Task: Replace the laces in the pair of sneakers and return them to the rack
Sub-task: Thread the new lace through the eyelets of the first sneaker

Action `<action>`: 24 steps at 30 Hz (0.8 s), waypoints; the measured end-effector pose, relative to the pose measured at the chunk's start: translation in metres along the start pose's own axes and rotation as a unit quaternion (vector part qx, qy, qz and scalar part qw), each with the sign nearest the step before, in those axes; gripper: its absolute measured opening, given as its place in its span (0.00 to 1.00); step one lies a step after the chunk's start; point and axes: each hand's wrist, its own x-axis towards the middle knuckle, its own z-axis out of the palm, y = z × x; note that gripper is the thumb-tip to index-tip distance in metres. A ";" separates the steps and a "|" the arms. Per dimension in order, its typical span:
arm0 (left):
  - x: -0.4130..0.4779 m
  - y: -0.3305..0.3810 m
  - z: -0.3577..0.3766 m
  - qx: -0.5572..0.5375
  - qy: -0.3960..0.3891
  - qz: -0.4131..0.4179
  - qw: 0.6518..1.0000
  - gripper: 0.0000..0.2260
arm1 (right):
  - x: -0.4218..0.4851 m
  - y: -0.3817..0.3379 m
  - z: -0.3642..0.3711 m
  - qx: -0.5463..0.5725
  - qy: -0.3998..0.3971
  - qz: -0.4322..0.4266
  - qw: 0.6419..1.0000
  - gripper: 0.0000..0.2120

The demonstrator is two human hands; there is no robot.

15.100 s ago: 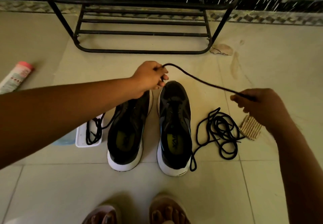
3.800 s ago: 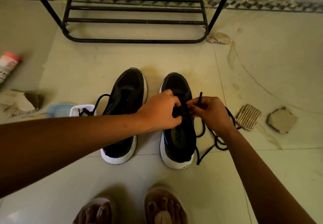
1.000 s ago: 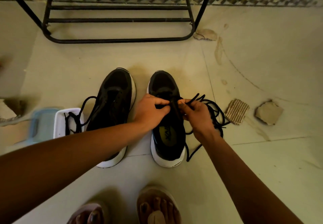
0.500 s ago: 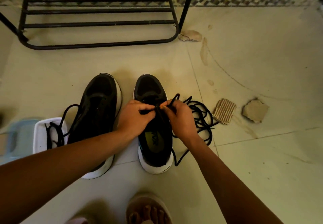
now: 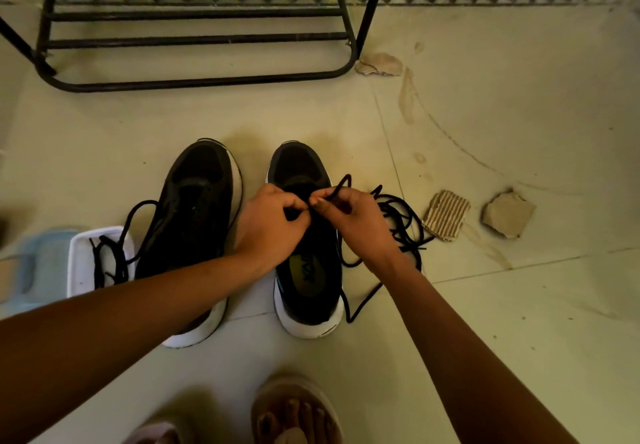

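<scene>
The black lace (image 5: 341,184) tip is being pinched in the right grip (image 5: 360,225) and the eyelet edge of the right sneaker (image 5: 299,166) clamped in the left grip (image 5: 270,225), on the floor (image 5: 485,132) before the rack (image 5: 194,42); risk: an eyelet being missed, the row being hidden by both hands and dim light.

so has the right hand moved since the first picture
Yes. The right hand was beside the ribbed cardboard piece; now it is well left of it, over the right sneaker, pinching the lace.
</scene>
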 end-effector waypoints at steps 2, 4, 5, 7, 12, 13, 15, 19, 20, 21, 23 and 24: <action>0.000 0.000 0.001 0.001 -0.001 0.002 1.000 0.04 | -0.008 0.003 0.002 0.059 -0.011 0.023 0.998 0.13; 0.000 -0.001 0.000 -0.006 0.002 -0.004 1.000 0.03 | -0.015 0.007 -0.002 0.085 -0.041 0.012 0.995 0.20; -0.001 -0.001 0.001 -0.012 0.007 -0.010 1.000 0.03 | -0.018 0.011 -0.005 0.057 -0.053 0.001 0.997 0.24; -0.005 -0.002 0.001 -0.036 0.025 -0.017 0.999 0.03 | -0.022 0.019 -0.006 -0.044 -0.049 -0.022 0.998 0.29; -0.012 0.009 -0.002 -0.183 0.063 0.009 0.981 0.10 | -0.030 0.022 0.007 -0.067 0.063 -0.007 0.996 0.19; -0.012 0.013 -0.004 -0.235 0.059 0.007 0.970 0.10 | -0.030 0.023 0.009 -0.072 0.065 -0.008 0.995 0.19; -0.009 0.021 -0.010 -0.344 0.053 -0.012 0.937 0.10 | -0.027 0.023 0.010 -0.082 0.066 -0.018 0.994 0.18; -0.003 0.025 -0.024 -0.425 0.051 -0.085 0.900 0.11 | -0.024 0.029 0.013 -0.094 0.058 -0.023 0.994 0.18; 0.001 0.021 -0.027 -0.424 0.051 -0.105 0.898 0.11 | -0.023 0.030 0.014 -0.096 0.056 -0.025 0.993 0.18; 0.003 0.017 -0.030 -0.417 0.041 -0.129 0.899 0.12 | -0.024 0.031 0.015 -0.097 0.057 -0.025 0.993 0.18; 0.007 0.011 -0.034 -0.391 -0.022 -0.194 0.899 0.12 | -0.025 0.031 0.017 -0.101 0.072 -0.024 0.992 0.17; 0.007 0.008 -0.036 -0.367 -0.077 -0.230 0.898 0.12 | -0.024 0.030 0.018 -0.101 0.083 -0.020 0.991 0.17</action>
